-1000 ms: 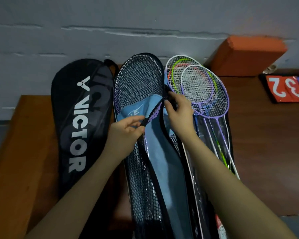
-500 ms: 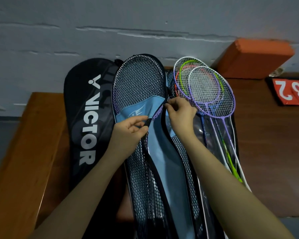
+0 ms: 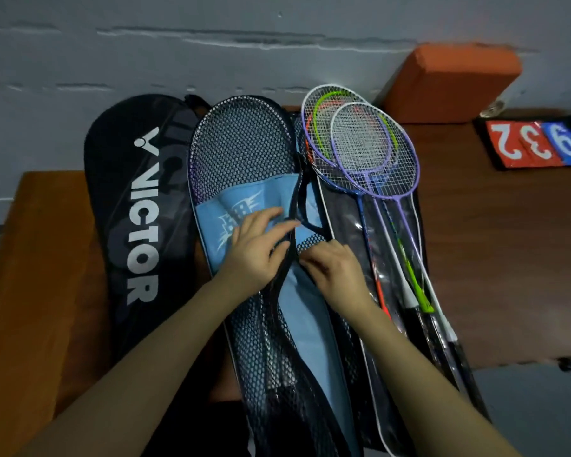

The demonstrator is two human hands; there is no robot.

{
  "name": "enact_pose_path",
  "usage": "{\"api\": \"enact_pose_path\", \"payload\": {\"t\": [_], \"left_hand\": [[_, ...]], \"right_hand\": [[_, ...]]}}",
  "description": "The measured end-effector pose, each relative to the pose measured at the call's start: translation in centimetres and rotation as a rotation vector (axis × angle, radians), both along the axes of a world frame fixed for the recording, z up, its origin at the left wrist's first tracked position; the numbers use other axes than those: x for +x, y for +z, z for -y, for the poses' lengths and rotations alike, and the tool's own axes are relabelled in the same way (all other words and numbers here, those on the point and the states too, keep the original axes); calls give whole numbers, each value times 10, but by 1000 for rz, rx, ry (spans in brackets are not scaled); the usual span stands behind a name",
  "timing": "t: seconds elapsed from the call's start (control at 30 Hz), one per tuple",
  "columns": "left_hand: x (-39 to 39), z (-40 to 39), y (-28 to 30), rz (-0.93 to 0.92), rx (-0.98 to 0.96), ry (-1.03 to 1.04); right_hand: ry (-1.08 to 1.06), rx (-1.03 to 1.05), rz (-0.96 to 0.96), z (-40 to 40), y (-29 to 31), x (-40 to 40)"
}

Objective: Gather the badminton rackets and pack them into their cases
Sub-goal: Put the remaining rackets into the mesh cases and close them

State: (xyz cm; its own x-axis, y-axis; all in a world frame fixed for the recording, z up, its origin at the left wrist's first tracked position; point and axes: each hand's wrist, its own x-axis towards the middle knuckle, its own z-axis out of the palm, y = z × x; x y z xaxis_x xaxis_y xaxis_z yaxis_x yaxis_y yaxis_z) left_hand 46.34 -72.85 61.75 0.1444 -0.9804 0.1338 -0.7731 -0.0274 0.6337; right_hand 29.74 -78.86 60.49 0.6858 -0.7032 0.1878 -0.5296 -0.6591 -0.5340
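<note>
Clearly the blue mesh case (image 3: 244, 206) was the business at hand: it lay lengthwise on the wooden bench (image 3: 40, 258), its rounded head toward the wall, a purple racket frame faintly showing through the netting. It looked soft and floppy, light, the sort of cover that sags unless pinned down, so the dark zip edge (image 3: 292, 206) running along its right side seemed the sensible place to take hold. The left hand (image 3: 254, 249) lay on the blue panel with fingers mostly straight, pressing the fabric flat beside that edge. The right hand (image 3: 333, 268) sat just beside it, fingers curled in at the edge as though pinching a zip pull, though the pull itself was too small to make out. Just to the right, several loose rackets (image 3: 370, 150) were stacked on a clear plastic sleeve (image 3: 346, 225), heads overlapping; thin and stiff, strings easily snagged, they would be best lifted by the handles. To the left lay a black case (image 3: 139, 206) marked VICTOR. Farther right stood an orange block (image 3: 452, 80) and a scoreboard (image 3: 534, 143).
</note>
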Motion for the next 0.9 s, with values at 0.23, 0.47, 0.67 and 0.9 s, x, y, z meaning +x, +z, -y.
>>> {"api": "enact_pose_path", "payload": {"t": [0.23,0.47,0.67,0.9], "left_hand": [[3,25,8,346,28,-295],[-1,36,10,356,-52,-295],[-16,35,-4,332,-36,-120],[-13,29,-13,308,-7,-42]], "right_hand": [[-102,16,242,-3,12,-16],[-134,139,299,6,14,-24],[-60,168,140,9,23,-38],[-71,301,14,-19,25,-71]]}}
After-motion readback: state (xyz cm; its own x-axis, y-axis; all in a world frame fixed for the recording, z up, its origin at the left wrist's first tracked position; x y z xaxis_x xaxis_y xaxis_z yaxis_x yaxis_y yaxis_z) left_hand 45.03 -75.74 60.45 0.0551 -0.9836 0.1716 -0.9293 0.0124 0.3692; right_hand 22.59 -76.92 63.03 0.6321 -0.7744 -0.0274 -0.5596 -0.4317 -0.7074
